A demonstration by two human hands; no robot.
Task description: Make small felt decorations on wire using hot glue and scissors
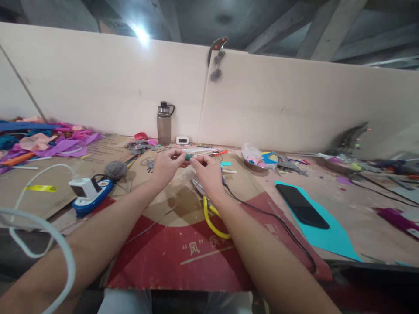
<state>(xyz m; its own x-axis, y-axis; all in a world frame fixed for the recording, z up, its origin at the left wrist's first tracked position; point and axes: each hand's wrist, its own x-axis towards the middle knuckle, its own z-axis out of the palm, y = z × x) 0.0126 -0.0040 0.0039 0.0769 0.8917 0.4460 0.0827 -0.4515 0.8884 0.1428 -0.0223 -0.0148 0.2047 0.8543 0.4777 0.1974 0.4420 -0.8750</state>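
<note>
My left hand [166,165] and my right hand [208,171] meet over the cardboard-covered table [176,244]. Both pinch a small teal piece [188,156] held between their fingertips. Yellow-handled pliers [211,216] lie on the cardboard under my right wrist. A thin black cable [278,220] runs from beside my right hand toward the table's near edge.
A black phone [301,205] lies on a teal sheet [327,231] at the right. A water bottle [164,123] and small white clock [182,140] stand by the back wall. A blue power strip with white charger [90,194] and a white cable [42,235] sit at the left, and coloured scraps [46,141] far left.
</note>
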